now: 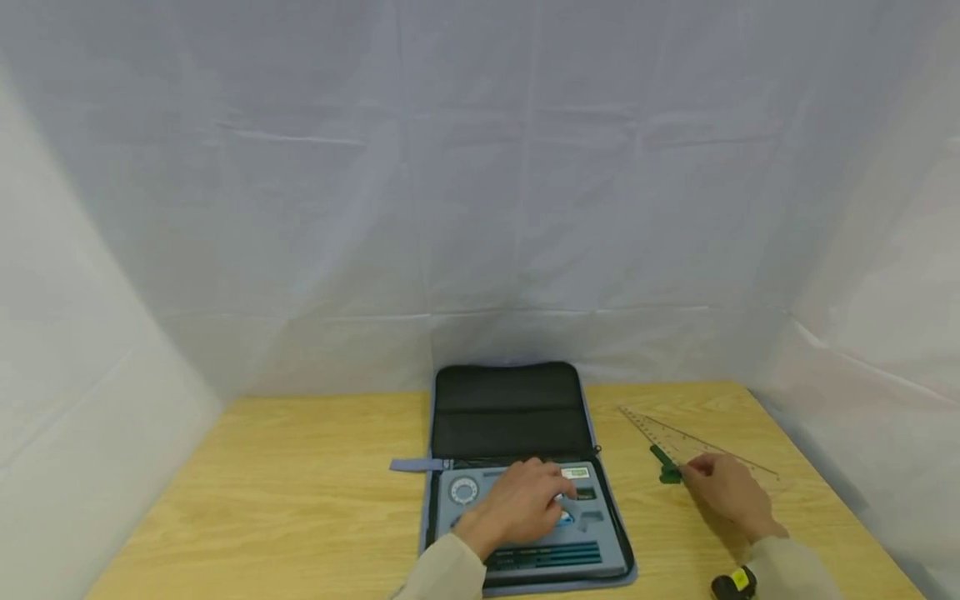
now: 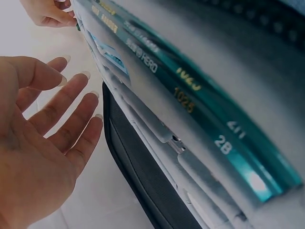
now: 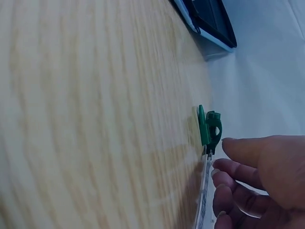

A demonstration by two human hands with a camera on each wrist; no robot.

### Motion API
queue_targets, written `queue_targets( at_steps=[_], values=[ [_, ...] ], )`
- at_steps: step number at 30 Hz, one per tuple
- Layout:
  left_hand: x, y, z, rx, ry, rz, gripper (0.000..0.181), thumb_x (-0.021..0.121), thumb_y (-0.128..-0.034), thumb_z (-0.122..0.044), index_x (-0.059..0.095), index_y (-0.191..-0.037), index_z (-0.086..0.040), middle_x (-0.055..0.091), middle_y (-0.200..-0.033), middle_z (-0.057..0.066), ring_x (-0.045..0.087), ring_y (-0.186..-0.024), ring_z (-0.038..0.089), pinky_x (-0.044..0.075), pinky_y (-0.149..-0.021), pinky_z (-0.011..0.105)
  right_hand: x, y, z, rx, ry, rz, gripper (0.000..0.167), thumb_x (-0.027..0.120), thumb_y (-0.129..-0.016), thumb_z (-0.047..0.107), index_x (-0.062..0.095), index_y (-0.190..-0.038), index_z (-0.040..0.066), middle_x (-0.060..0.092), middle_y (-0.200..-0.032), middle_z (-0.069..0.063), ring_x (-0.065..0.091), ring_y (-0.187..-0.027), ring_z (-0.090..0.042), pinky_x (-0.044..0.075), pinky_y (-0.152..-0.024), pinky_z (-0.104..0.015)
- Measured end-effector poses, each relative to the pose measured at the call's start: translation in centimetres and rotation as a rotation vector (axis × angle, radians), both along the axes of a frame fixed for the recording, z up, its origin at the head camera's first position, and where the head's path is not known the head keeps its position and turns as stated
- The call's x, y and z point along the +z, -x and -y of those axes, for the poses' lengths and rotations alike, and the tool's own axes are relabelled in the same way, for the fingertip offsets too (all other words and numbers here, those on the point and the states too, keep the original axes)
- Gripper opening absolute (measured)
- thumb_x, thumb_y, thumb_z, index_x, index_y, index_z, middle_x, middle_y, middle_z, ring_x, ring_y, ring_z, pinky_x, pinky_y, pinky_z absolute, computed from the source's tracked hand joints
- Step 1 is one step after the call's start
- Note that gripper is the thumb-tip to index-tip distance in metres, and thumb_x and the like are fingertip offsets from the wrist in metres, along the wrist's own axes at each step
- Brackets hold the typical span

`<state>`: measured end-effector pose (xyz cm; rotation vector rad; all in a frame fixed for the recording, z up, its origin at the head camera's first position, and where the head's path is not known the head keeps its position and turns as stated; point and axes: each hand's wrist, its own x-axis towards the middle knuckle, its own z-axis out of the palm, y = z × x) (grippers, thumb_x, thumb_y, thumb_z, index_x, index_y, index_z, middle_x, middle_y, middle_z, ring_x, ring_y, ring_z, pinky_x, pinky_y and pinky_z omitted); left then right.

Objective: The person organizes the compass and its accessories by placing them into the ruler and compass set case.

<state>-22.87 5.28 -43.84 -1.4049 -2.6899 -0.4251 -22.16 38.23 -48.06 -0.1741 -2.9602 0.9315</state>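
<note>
My left hand (image 1: 521, 500) is over the grey tray of an open zip case (image 1: 630, 575), its fingers loosely bent with nothing between them. In the left wrist view that hand (image 2: 52, 124) has its fingers spread apart beside the tray. Dark green pencils (image 1: 551, 556), one marked 2B, lie in the tray's near slots. On the right, my right hand (image 1: 731, 492) has its fingertips at a small green item (image 1: 670, 475) with a looped part. The right wrist view shows thumb and fingers apart beside this green item (image 3: 214, 131). A clear triangular ruler (image 1: 701, 437) lies under or beside it.
The tray also holds a white ring-shaped disc (image 1: 463, 490) and a white-and-green block (image 1: 576, 472). The case's black lid (image 1: 513, 408) stands raised at the back. A black thing with a yellow patch (image 1: 735, 582) is by the right sleeve. White sheeting (image 1: 487, 208) encloses the wooden table (image 1: 300, 492).
</note>
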Motion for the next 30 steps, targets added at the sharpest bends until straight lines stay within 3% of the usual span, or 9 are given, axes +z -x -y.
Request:
queue_targets(
  at_steps=[12,15,20,22,30],
  values=[
    [-0.5,-0.2,0.6,-0.014,-0.042,0.002,0.032,0.054,-0.0879,-0.005,0.072,-0.107,-0.024,0.063,-0.104,-0.013,0.055,-0.083,0.004,0.045,-0.073,0.022,-0.4,0.5,1.1,0.017,0.011,-0.057,0.027,0.059,-0.094,0.024,0.069,-0.104,0.001,0.068,-0.095,-0.008,0.063,-0.086,-0.027,0.049,-0.073,-0.049],
    [-0.5,-0.2,0.8,-0.015,-0.048,-0.011,0.033,0.055,-0.0872,-0.005,0.072,-0.107,-0.024,0.063,-0.103,-0.013,0.054,-0.082,0.004,0.044,-0.072,0.021,-0.6,0.6,1.3,0.074,0.047,-0.074,0.023,0.059,-0.094,0.020,0.070,-0.102,0.001,0.068,-0.096,-0.009,0.063,-0.086,-0.027,0.050,-0.074,-0.048],
    [-0.5,-0.3,1.0,-0.011,-0.046,-0.019,0.032,0.055,-0.0872,-0.006,0.072,-0.106,-0.025,0.062,-0.100,-0.014,0.054,-0.079,0.004,0.044,-0.071,0.021,-0.8,0.7,1.7,0.203,0.101,-0.145,0.017,0.059,-0.093,0.009,0.069,-0.103,0.000,0.064,-0.101,-0.009,0.060,-0.084,-0.020,0.051,-0.070,-0.037],
    [-0.5,-0.4,1.0,-0.005,-0.046,-0.017,0.031,0.056,-0.0871,-0.006,0.072,-0.106,-0.025,0.062,-0.100,-0.014,0.054,-0.080,0.004,0.044,-0.072,0.021,-0.7,0.7,2.0,0.201,0.094,-0.150,0.019,0.059,-0.093,0.010,0.068,-0.106,-0.001,0.063,-0.102,-0.009,0.059,-0.084,-0.019,0.051,-0.069,-0.036],
    [-0.7,-0.4,1.4,0.001,-0.056,-0.006,0.031,0.055,-0.0862,-0.005,0.073,-0.105,-0.023,0.063,-0.098,-0.012,0.054,-0.079,0.005,0.045,-0.073,0.023,0.2,0.4,2.7,0.116,0.046,-0.021,0.028,0.063,-0.092,0.029,0.067,-0.101,0.003,0.064,-0.093,-0.003,0.060,-0.082,-0.019,0.050,-0.070,-0.043]
  ],
)
